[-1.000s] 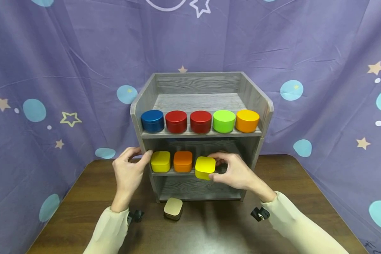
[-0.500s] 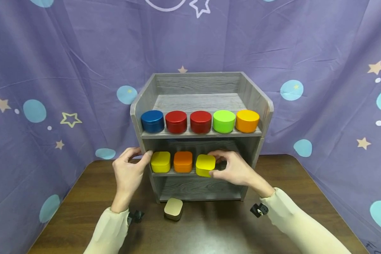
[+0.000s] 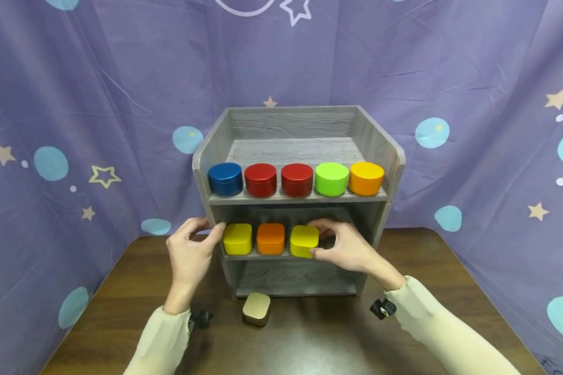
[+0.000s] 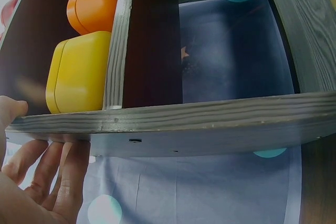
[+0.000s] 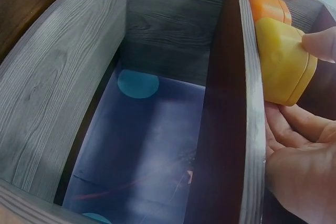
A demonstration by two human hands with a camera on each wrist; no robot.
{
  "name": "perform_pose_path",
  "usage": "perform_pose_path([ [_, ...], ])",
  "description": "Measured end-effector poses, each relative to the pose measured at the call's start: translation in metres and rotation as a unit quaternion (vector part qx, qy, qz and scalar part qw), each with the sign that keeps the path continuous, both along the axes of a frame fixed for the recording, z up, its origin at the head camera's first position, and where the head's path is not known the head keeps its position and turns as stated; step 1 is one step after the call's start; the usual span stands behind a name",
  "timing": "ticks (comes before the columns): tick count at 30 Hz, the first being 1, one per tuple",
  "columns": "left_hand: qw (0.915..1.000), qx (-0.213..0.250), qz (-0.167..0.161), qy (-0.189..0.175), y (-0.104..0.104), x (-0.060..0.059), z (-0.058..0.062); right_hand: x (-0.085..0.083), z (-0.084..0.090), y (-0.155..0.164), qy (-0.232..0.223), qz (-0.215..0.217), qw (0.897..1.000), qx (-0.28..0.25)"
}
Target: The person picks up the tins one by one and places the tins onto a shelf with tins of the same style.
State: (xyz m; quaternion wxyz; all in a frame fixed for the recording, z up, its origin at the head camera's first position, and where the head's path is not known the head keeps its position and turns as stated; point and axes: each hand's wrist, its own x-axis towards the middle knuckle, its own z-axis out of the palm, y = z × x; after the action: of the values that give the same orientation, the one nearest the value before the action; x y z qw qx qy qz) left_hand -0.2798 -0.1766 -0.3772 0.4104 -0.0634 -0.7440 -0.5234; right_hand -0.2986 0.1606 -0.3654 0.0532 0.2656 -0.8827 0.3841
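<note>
Gripping a yellow square tin (image 3: 304, 241) with our right hand (image 3: 349, 250), thumb at its lower front corner and fingers over its top and far side, we have it on the middle shelf (image 3: 255, 255) of the grey wooden rack (image 3: 293, 125), third in a row beside an orange square tin (image 3: 270, 238) and another yellow square tin (image 3: 236, 238). Our left hand (image 3: 189, 252) clasps the rack's left side panel, thumb on the front edge next to the left yellow tin, fingers curled round the outside.

On the top shelf stand five round tins: blue (image 3: 225, 178), two red (image 3: 260, 179) (image 3: 296, 179), green (image 3: 331, 178) and orange-yellow (image 3: 366, 178). A tan square tin (image 3: 256, 308) lies on the brown table (image 3: 450, 291) in front of the rack, between our sleeves. Purple cloth with stars and blue dots (image 3: 75, 104) hangs behind. The right side panel stands close beside our right hand.

From the left wrist we see what the head view cannot: the fingers (image 4: 58, 182) wrapped under the panel's outer face, and the cloth showing through the rack's open back. The right wrist view shows the held tin (image 5: 283, 59) from below the shelf edge, a fingertip (image 5: 320, 43) pressed on its side and the palm beneath; the bottom compartment there looks dark.
</note>
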Motion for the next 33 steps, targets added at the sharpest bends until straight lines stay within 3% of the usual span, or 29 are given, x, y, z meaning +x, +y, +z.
perform_pose_path([
  [33, 1.0, -0.002, -0.002, 0.002, -0.0009, 0.0003, 0.0001, -0.0015, 0.0023, 0.0036, -0.01, 0.006, 1.0, -0.002],
])
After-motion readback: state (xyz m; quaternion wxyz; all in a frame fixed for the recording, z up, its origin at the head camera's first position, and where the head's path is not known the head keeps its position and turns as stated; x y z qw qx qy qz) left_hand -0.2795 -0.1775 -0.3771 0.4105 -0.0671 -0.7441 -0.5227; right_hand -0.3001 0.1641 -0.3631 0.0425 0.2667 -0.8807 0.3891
